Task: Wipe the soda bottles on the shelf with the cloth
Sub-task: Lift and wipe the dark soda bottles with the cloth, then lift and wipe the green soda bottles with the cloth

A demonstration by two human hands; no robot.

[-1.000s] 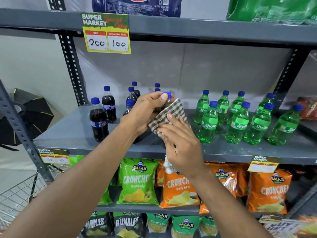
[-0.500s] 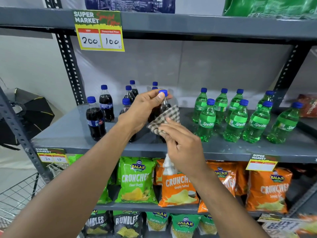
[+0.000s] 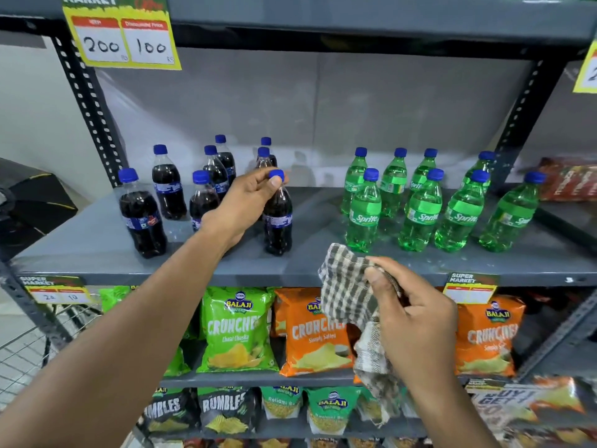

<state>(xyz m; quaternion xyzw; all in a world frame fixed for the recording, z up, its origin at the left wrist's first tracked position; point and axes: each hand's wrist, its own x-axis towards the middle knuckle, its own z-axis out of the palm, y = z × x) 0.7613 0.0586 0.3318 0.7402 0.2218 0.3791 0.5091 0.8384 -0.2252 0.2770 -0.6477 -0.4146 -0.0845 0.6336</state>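
My left hand (image 3: 245, 202) pinches the blue cap of a dark cola bottle (image 3: 277, 221) that stands upright near the front of the grey shelf (image 3: 97, 253). Several more cola bottles (image 3: 168, 185) stand to its left and behind it. Several green Sprite bottles (image 3: 420, 215) stand on the right half of the same shelf. My right hand (image 3: 410, 315) is below the shelf's front edge and grips a checked cloth (image 3: 349, 286), which hangs down from it, apart from the bottle.
Chip bags (image 3: 235, 328) fill the shelf below, with darker bags (image 3: 226, 409) under those. A yellow price sign (image 3: 122, 37) hangs from the upper shelf. Perforated uprights (image 3: 87, 98) flank the shelf. A wire basket (image 3: 29, 347) is at lower left.
My right hand has pulled the cloth off the cola bottle, down and to the right below the shelf edge. The left hand has set the bottle upright on the shelf, still holding its cap.
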